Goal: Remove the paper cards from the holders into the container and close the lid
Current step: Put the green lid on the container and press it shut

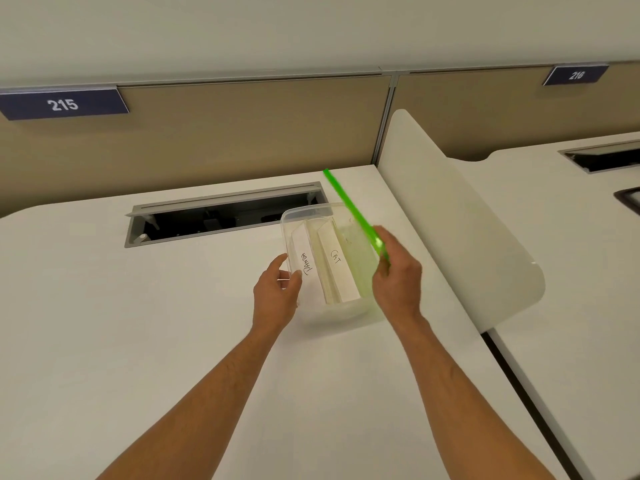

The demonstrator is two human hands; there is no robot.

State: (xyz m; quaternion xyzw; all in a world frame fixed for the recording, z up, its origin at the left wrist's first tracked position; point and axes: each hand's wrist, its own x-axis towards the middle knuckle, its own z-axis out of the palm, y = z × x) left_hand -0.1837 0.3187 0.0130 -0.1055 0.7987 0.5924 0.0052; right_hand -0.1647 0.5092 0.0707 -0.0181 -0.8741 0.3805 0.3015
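The clear container [329,268] sat on the white desk [138,323], right of centre and just near of the open cable tray [225,216], and inside it lay two items with handwritten labels, one reading PANDA [306,265] on the left and one reading CAT [336,259] to its right; whether these were bare cards or cards in their clear holders could not be told through the plastic. The left hand [277,292] was curled around the container's near-left corner, fingers hooked over the rim, most likely to stop the light tub from sliding while the lid came down. The right hand [398,275] pinched the green lid [349,206] by its near end, holding it edge-on and tilted up over the container's right side, so it looked hinged along that edge and ready to swing leftward onto the rim. The lid was not yet seated, so closing seemed to be the step in hand. A curved white divider [467,220] stood just right of the container, leaving little room on that side, which may explain the steep angle. Behind, the tan partition [242,133] carried signs numbered 215 [62,104] and 216 [576,75].
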